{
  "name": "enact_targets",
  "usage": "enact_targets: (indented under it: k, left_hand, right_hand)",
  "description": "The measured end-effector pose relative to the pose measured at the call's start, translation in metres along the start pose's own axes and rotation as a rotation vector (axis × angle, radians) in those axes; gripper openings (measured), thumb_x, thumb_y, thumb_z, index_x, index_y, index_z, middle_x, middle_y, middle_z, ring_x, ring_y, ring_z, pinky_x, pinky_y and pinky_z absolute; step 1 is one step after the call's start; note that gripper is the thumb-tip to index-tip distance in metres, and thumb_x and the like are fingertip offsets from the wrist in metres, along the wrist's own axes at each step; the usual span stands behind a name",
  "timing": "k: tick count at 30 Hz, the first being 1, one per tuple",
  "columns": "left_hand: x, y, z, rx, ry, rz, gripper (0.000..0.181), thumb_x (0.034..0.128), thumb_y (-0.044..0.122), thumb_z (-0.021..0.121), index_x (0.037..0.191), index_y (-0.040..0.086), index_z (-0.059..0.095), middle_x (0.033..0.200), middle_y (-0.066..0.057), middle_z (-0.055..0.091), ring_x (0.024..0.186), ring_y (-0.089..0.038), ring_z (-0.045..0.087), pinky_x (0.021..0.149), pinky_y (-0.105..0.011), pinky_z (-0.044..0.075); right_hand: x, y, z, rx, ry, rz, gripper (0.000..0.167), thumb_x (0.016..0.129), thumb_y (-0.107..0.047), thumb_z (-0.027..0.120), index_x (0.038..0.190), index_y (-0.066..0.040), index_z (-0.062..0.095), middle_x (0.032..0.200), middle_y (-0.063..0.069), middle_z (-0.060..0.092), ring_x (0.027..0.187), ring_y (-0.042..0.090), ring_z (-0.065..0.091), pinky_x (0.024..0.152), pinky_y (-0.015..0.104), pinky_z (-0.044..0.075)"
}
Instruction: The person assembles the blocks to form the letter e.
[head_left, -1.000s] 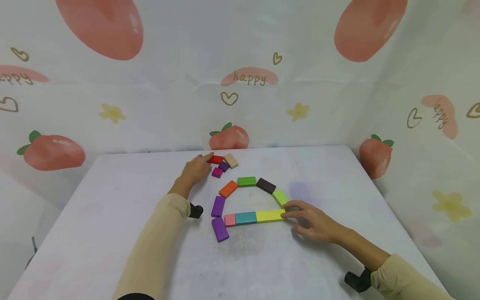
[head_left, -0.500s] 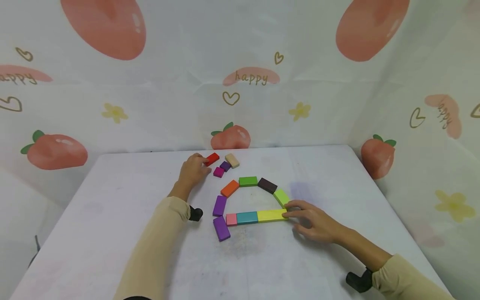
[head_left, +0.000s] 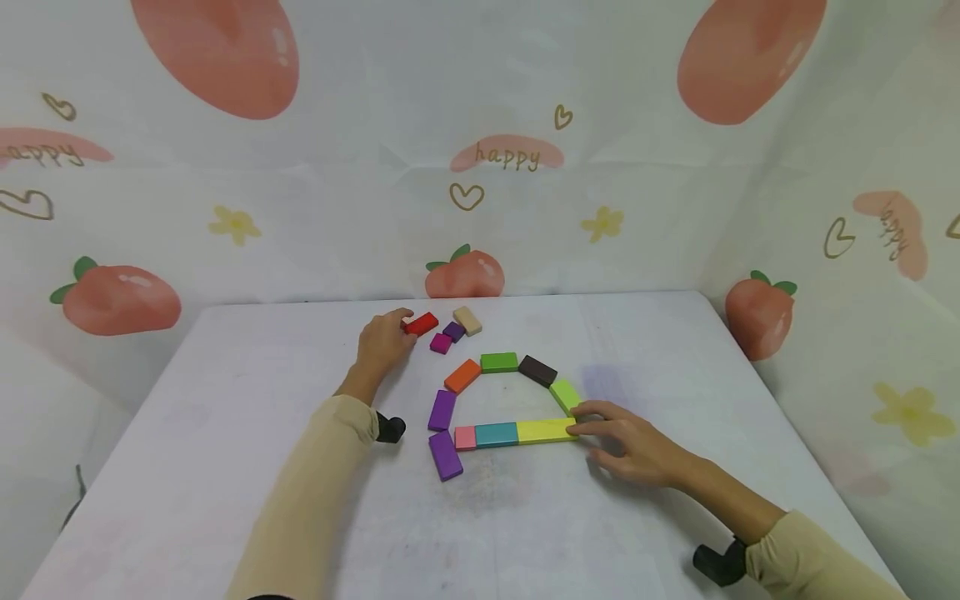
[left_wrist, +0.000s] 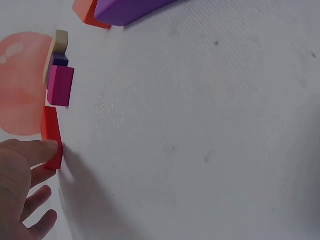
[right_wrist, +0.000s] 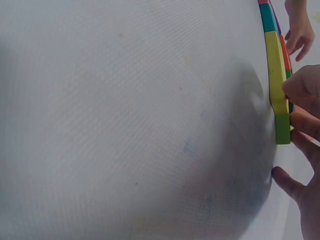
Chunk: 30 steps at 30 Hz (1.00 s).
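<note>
At the far part of the table, my left hand (head_left: 382,343) pinches the near left end of a red block (head_left: 422,324) between thumb and finger. The left wrist view shows the thumb on the red block's (left_wrist: 52,132) face. My right hand (head_left: 626,442) rests its fingertips at the right end of a yellow block (head_left: 545,431) and by a lime green block (head_left: 566,397). A teal block (head_left: 497,435) and a pink block (head_left: 465,438) continue the straight row leftward.
Two purple blocks (head_left: 442,410), an orange block (head_left: 462,376), a green block (head_left: 499,362) and a dark brown block (head_left: 537,371) curve above the row. Beside the red block lie a magenta block (head_left: 441,343), a dark purple block (head_left: 453,332) and a beige block (head_left: 467,321).
My left hand has gone from touching the red block's top to pinching its end. The red block has turned aslant and shifted left, away from the beige block. My right hand stays in place.
</note>
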<state>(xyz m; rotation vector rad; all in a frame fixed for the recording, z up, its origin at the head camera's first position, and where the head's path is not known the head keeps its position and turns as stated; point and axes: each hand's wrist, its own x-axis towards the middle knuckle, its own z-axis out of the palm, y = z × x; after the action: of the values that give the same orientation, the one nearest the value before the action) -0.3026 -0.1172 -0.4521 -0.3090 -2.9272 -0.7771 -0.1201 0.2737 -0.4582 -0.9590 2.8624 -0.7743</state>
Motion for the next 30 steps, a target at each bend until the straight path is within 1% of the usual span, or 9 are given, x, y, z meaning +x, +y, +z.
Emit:
enact_targets:
  k: [3,6,10,12,15,18,21,24,30]
  left_hand:
    - [-0.002,-0.005,-0.002,-0.034,-0.009,-0.011,0.047,0.0904,0.008,0.066,0.135,0.001,0.056,0.112,-0.022,0.070,0.106,-0.039,0.063,0.093,-0.052,0.050]
    - [-0.005,-0.009,-0.004,-0.078,-0.011,-0.021,0.052,0.0912,0.010,0.065,0.140,0.003,0.051,0.114,-0.022,0.070,0.111,-0.041,0.060,0.096,-0.055,0.047]
    - [-0.010,-0.012,-0.008,-0.134,0.012,-0.004,0.055,0.0906,0.011,0.066,0.143,0.006,0.048,0.113,-0.020,0.071,0.112,-0.042,0.060,0.096,-0.057,0.046]
    - [-0.013,-0.011,-0.011,-0.161,0.034,0.018,0.057,0.0899,0.011,0.069,0.143,0.007,0.048,0.112,-0.019,0.071,0.111,-0.041,0.061,0.097,-0.057,0.046]
    - [-0.018,-0.008,-0.015,-0.192,0.056,0.061,0.058,0.0889,0.011,0.072,0.142,0.008,0.049,0.110,-0.017,0.072,0.110,-0.040,0.062,0.098,-0.056,0.047]
    - [-0.023,-0.003,-0.019,-0.214,0.046,0.117,0.060,0.0879,0.011,0.075,0.142,0.008,0.049,0.110,-0.016,0.073,0.112,-0.038,0.062,0.100,-0.056,0.046]
    - [-0.030,0.003,-0.022,-0.233,0.014,0.176,0.061,0.0869,0.011,0.077,0.142,0.008,0.050,0.109,-0.014,0.073,0.114,-0.035,0.062,0.102,-0.056,0.044]
    - [-0.039,0.009,-0.026,-0.246,-0.014,0.231,0.062,0.0856,0.010,0.078,0.142,0.009,0.051,0.108,-0.013,0.074,0.113,-0.034,0.063,0.101,-0.056,0.045]
    - [-0.058,0.025,-0.028,-0.249,-0.093,0.353,0.065,0.0832,0.011,0.081,0.141,0.010,0.052,0.107,-0.008,0.074,0.111,-0.029,0.066,0.102,-0.057,0.044]
  right_hand:
    - [0.000,0.000,0.000,0.000,0.001,-0.002,0.036,0.086,-0.010,0.071,0.121,-0.019,0.073,0.135,0.004,0.057,0.126,0.027,0.052,0.098,0.055,0.047]
    - [-0.001,-0.001,-0.001,-0.002,0.004,-0.007,0.036,0.086,-0.010,0.071,0.121,-0.018,0.073,0.135,0.004,0.057,0.126,0.026,0.052,0.098,0.055,0.048]
    - [-0.001,-0.001,-0.001,-0.007,0.008,-0.011,0.036,0.086,-0.009,0.071,0.121,-0.018,0.073,0.134,0.004,0.057,0.126,0.026,0.053,0.097,0.055,0.048]
    - [-0.001,-0.001,-0.002,-0.006,0.008,-0.013,0.036,0.085,-0.009,0.071,0.121,-0.018,0.073,0.134,0.004,0.057,0.125,0.026,0.053,0.097,0.055,0.048]
    - [-0.001,-0.001,-0.002,-0.004,0.012,-0.015,0.037,0.086,-0.009,0.071,0.121,-0.019,0.073,0.134,0.004,0.057,0.126,0.026,0.053,0.097,0.055,0.048]
    - [-0.001,0.000,-0.001,-0.007,0.021,-0.021,0.037,0.085,-0.009,0.072,0.121,-0.019,0.073,0.134,0.003,0.058,0.125,0.026,0.053,0.097,0.054,0.048]
    - [-0.002,0.000,-0.001,-0.010,0.030,-0.025,0.037,0.085,-0.008,0.072,0.120,-0.019,0.073,0.134,0.003,0.058,0.125,0.026,0.054,0.096,0.054,0.049]
    - [-0.002,0.000,0.000,-0.011,0.032,-0.025,0.037,0.085,-0.008,0.072,0.120,-0.019,0.073,0.134,0.003,0.058,0.125,0.026,0.054,0.096,0.054,0.049]
    - [-0.001,0.000,0.000,-0.006,0.029,-0.023,0.037,0.085,-0.008,0.072,0.120,-0.019,0.073,0.134,0.003,0.058,0.125,0.026,0.054,0.096,0.055,0.049]
